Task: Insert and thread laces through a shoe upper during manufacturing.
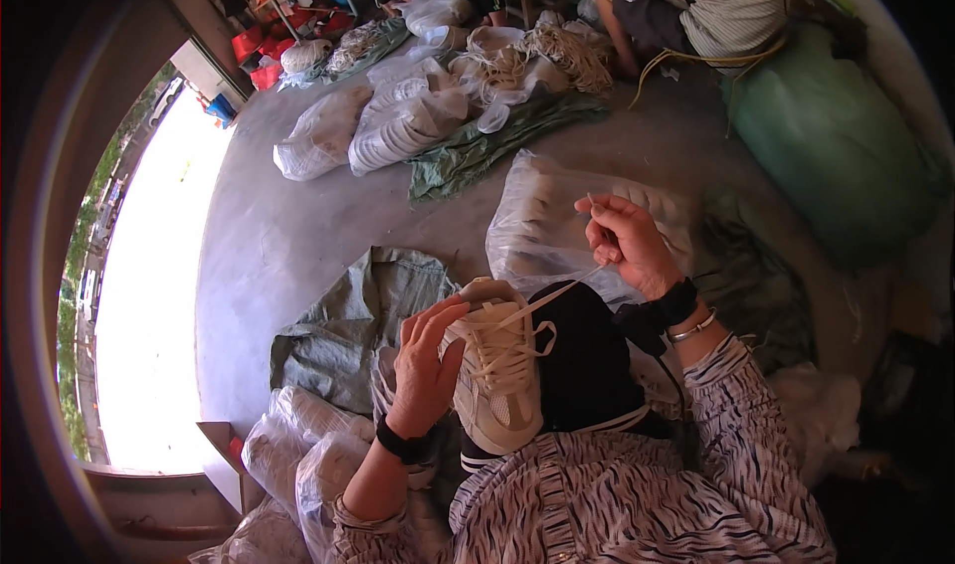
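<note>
A person seated on a concrete floor [288,226] laces a pale sneaker [497,375] that rests upright on the lap, toe toward the body, against dark trousers [587,355]. The left hand [426,365] wraps the shoe's side, fingers curled over the upper beside the eyelets, steadying it. The right hand [629,244] is raised up and away, thumb and fingers pinched on the end of a cream shoelace [552,295] — the lace runs taut from the top eyelets to that pinch, its stiff tip poking up past the fingertips.

The shoe looks light and soft in the upper, firmer at the sole; it would probably give under a hard squeeze, so the side wall and sole edge seem the sound places to hold it. The lace appears limp and thin, likely to slip unless nipped near its hardened tip.

Clear plastic bags [557,226] of white goods lie just beyond the knees, more bags [298,455] sit by the left elbow, and a grey-green sheet [358,315] is crumpled between. Well apart across the floor, heaps of bagged white soles [398,126] and cord bundles [557,57] surround another person in a striped shirt [726,12], beside a large green sack [836,136].
</note>
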`<control>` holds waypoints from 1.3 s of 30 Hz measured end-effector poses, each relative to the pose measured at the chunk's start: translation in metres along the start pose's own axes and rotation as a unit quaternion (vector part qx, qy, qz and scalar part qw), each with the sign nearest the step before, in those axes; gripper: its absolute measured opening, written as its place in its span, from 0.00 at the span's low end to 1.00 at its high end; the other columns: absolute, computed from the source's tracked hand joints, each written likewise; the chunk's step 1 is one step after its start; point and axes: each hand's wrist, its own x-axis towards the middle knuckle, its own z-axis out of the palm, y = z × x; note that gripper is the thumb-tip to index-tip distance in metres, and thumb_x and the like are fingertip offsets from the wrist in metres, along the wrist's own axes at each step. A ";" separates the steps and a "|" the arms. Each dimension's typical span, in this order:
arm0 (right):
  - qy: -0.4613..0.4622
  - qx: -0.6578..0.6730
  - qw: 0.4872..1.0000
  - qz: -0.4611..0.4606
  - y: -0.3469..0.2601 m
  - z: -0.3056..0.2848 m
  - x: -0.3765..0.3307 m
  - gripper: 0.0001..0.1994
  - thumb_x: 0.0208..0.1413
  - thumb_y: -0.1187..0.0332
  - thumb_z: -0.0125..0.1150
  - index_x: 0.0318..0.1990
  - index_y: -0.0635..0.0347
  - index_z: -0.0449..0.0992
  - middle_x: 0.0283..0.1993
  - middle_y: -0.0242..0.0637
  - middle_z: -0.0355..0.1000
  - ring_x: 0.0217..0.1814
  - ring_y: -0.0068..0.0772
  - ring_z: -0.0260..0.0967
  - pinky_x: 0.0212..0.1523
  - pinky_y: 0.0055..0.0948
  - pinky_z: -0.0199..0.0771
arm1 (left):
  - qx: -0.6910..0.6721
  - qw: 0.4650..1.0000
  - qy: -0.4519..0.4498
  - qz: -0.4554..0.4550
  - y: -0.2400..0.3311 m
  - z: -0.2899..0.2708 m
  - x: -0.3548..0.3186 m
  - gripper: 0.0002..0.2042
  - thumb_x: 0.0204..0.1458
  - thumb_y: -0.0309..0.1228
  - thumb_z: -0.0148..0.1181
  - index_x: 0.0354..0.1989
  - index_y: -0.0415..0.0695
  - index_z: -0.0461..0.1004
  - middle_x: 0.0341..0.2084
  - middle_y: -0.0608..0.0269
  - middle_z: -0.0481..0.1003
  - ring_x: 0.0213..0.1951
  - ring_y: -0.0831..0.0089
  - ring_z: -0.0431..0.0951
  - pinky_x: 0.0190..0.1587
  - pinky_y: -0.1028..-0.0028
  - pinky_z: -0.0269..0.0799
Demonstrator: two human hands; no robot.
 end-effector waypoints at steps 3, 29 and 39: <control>0.007 -0.034 0.999 -0.014 0.000 0.003 -0.006 0.09 0.59 0.69 0.51 0.42 0.62 0.72 0.21 0.31 0.67 0.13 0.14 0.50 0.16 0.17 0.53 | 0.318 0.922 -0.067 0.209 0.009 0.014 0.023 0.13 0.43 0.25 0.59 0.40 0.47 0.74 0.48 0.61 0.69 0.48 0.59 0.69 0.46 0.63 0.68; -0.096 -0.361 0.925 -0.076 0.060 0.028 -0.033 0.03 0.57 0.75 0.49 0.38 0.64 0.67 0.26 0.32 0.71 0.25 0.19 0.68 0.25 0.19 0.70 | 0.162 0.971 -0.166 0.055 0.000 -0.001 -0.030 0.05 0.45 0.29 0.62 0.30 0.43 0.76 0.31 0.59 0.75 0.31 0.63 0.76 0.34 0.67 0.72; -0.140 -0.495 0.849 -0.124 0.067 0.020 -0.039 0.04 0.52 0.73 0.56 0.32 0.65 0.71 0.23 0.35 0.71 0.22 0.22 0.66 0.26 0.24 0.66 | 0.104 0.986 -0.018 -0.132 -0.005 0.019 -0.018 0.16 0.56 0.40 0.51 0.25 0.39 0.70 0.16 0.57 0.71 0.19 0.66 0.72 0.26 0.69 0.66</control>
